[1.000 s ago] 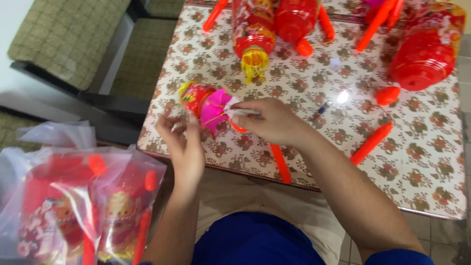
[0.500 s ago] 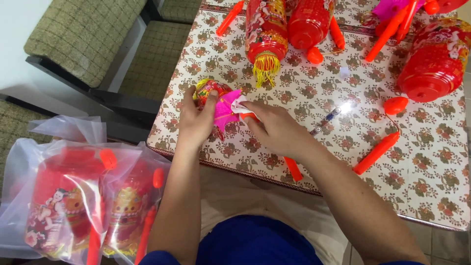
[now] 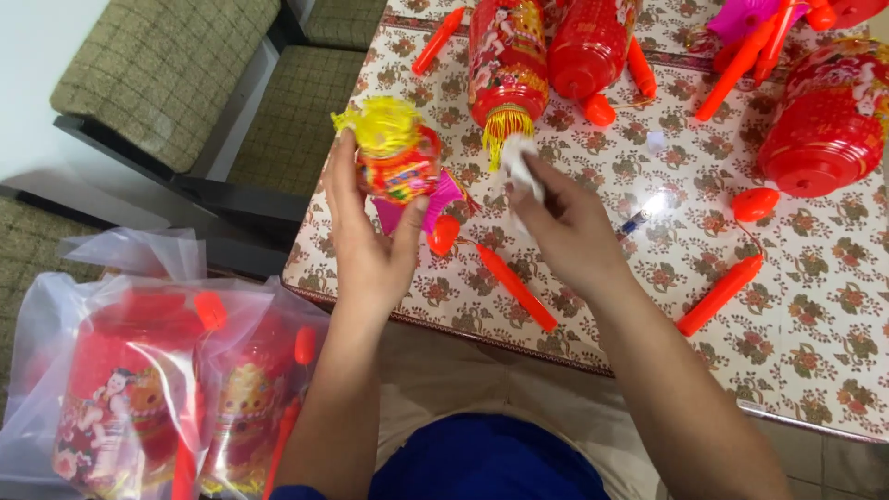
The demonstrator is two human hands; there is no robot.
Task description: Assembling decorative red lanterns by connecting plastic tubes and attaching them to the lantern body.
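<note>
The left hand [image 3: 370,250] holds a small folded lantern [image 3: 400,162] above the near left edge of the worktop [image 3: 815,352] — its grip is clamped round the piece, thumb on the right side, fingers behind. The lantern is collapsed short: a yellow fringed tassel on top, a red and multicoloured printed body, a pink pleated section showing below. The right hand [image 3: 565,231] is just beside it, its grip pinched together on a small white piece [image 3: 521,171]. An orange stick [image 3: 515,285] lies on the floral worktop under the hands. Clear bags [image 3: 157,389] of red lanterns sit at the lower left.
</note>
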